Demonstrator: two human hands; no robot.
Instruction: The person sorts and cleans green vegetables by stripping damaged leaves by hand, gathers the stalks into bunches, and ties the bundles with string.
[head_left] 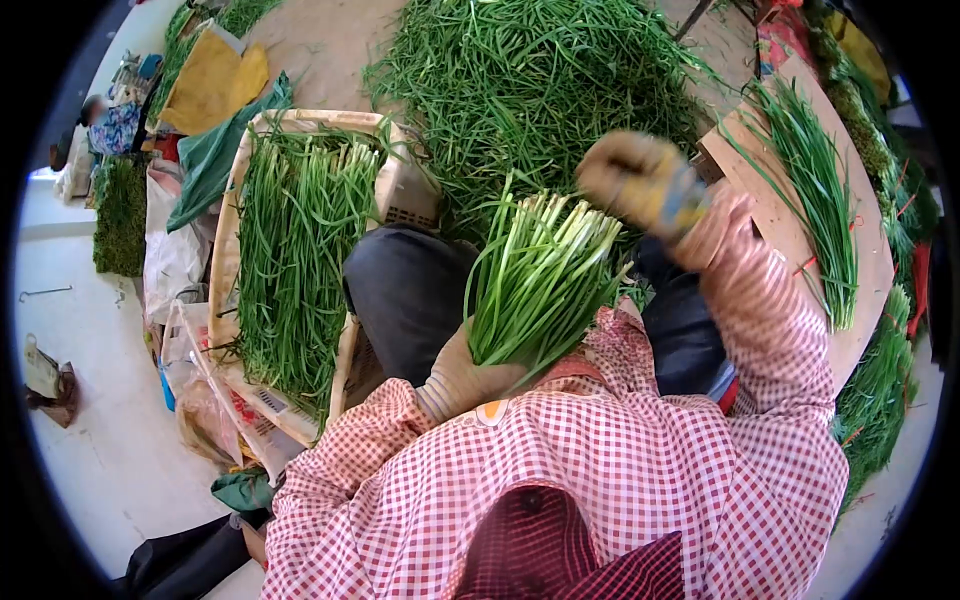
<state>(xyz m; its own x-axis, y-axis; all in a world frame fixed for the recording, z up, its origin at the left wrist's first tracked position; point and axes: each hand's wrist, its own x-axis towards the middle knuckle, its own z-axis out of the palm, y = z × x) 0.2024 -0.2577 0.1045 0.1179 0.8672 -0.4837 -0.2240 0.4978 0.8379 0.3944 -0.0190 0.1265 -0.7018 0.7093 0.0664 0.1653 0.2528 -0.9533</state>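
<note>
My left hand (463, 376), in a pale knitted glove, grips a bunch of garlic chives (545, 285) in front of my chest. Its whitish cut ends point up and away from me, while the green leaves hang toward my lap. Beside the upper right of the bunch is my right hand (640, 180), in a brownish glove with a yellow and blue-grey cuff. Motion smears its fingers, so whether they hold anything cannot be made out. Beyond both hands spreads a large loose pile of chives (540, 85) on the floor.
Left of my knee, a cloth-lined crate (226, 250) holds rows of chives. At right, a tan board (745, 170) carries more chives (815, 180), with red ties nearby. Several bundles (872, 410) lie along the right edge. A person (115, 125) is at far left.
</note>
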